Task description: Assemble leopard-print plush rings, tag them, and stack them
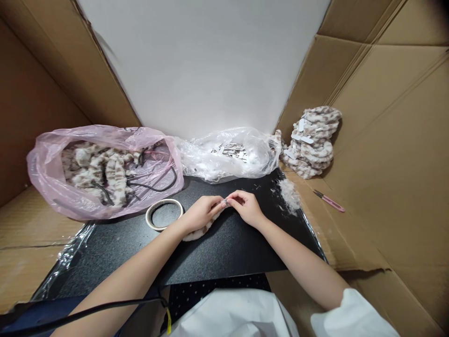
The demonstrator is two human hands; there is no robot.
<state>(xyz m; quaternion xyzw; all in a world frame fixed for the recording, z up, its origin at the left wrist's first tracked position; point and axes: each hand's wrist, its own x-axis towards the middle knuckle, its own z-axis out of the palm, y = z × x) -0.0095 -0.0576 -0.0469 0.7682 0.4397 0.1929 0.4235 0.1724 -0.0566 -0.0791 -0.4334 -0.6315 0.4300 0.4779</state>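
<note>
Over the middle of the black tabletop, my left hand (203, 213) and my right hand (245, 207) meet fingertip to fingertip. Both are closed in a pinch at the end of a furry white-and-brown strip (198, 234). A tiny greyish bit shows between the fingertips, too small to name. Much of the strip lies hidden under my left hand and wrist. Just left of that hand is a roll of cream tape (150, 220), lying flat.
A pink plastic bag (45, 154) at left holds furry pieces and black bands. Behind my hands lies a clear bag (196, 161) with small flat pieces. At right are stacked furry bands (317, 135) with white tags, loose fluff (289, 195) and pink thread snips (329, 201). Cardboard walls (396, 140) flank the table.
</note>
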